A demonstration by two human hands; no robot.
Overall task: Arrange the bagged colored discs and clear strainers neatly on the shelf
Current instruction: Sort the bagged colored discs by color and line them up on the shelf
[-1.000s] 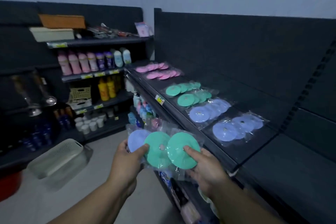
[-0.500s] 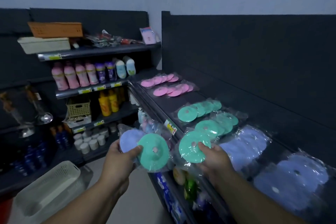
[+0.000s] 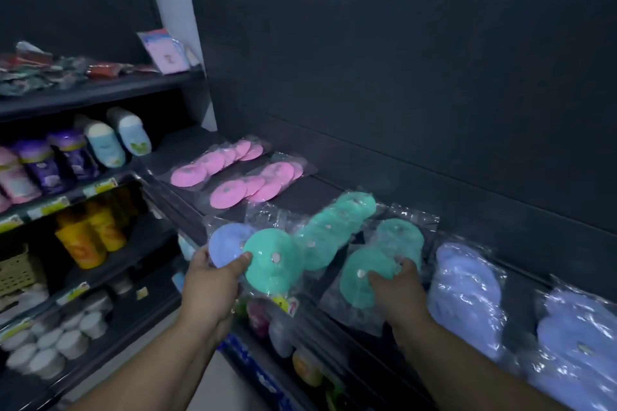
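Has carried one green disc bag (image 3: pixel 364 277) forward onto the shelf (image 3: pixel 300 200), lower centre, beside the other green bags (image 3: pixel 334 233); pinches it there in the right grip (image 3: pixel 397 290), fingers (image 3: pixel 405 265) curled over its rim. Clutches two more bags (image 3: pixel 267 260), lilac-blue and green, in the left grip (image 3: pixel 208 290), just off the shelf edge: still to place. Flat, round, matte discs in crinkly, glossy clear film.

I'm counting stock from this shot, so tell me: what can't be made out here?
All head view.
- Lilac disc bags: glare and blur hide the disc count; the rightmost bag is cut by the frame edge.
- Left hand: the held bag hides its fingers behind.
- Right hand covers part of the green disc bag it grips.
- Shelf label: blurred, unreadable.
- Lower shelf goods: dark, under the forearms.
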